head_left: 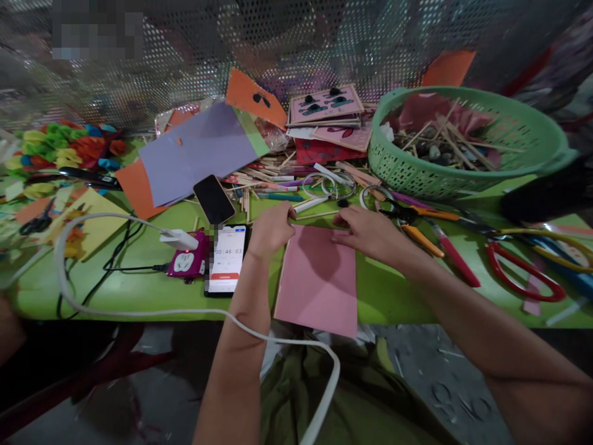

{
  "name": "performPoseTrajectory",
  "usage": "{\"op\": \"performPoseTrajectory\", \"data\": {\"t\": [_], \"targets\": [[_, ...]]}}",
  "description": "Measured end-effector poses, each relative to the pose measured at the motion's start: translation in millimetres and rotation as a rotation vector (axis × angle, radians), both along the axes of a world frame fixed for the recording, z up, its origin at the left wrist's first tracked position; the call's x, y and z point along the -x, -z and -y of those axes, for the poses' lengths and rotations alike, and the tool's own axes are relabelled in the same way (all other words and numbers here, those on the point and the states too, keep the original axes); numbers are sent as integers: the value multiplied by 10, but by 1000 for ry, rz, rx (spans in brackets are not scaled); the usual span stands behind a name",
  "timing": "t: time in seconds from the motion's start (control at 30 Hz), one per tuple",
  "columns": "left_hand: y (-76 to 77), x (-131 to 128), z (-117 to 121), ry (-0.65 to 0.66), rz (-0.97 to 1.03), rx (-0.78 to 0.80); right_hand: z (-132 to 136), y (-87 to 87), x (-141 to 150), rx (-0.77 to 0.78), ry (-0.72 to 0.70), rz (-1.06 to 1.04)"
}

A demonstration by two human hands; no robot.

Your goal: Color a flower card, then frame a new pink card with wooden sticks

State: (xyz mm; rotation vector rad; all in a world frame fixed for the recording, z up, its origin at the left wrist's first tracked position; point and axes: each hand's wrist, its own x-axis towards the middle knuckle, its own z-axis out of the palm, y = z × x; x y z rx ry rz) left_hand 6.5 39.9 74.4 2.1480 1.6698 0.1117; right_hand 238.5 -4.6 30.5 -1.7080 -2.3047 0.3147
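A pink card (pixel 317 284) lies at the table's front edge, its near end jutting slightly over. Along its far edge runs a thin wooden stick (pixel 319 215), which spans the gap between my two hands. My left hand (pixel 274 227) is closed at the card's far left corner, its fingertips on the stick's left end. At the far right corner my right hand (pixel 368 233) has its fingers bent around the stick's other end, the thumb over the card. The exact fingertip contact is partly hidden.
A phone showing a timer (pixel 227 259) and a purple power adapter (pixel 186 256) sit left of my left arm. A white cable (pixel 176 313) crosses that arm. Scissors (pixel 523 272) lie at right, below a green basket (pixel 417 170). Markers and tape rolls (pixel 319 184) crowd behind the card.
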Motion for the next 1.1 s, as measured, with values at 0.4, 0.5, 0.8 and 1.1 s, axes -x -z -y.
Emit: {"op": "performPoseTrajectory", "data": {"t": [0.4,0.5,0.8,1.1], "targets": [[19,9,-8,-17,-3,16,-29,-42,-5,75,-11,-47],[6,-13,22,4,-48,-1,-50,-32,-13,57,-23,-55],[-7,-19,20,58,1,14,-67,-15,-33,81,-47,-102],[215,51,-107,77,633,159,-65,54,-51,37,-47,-124]]}}
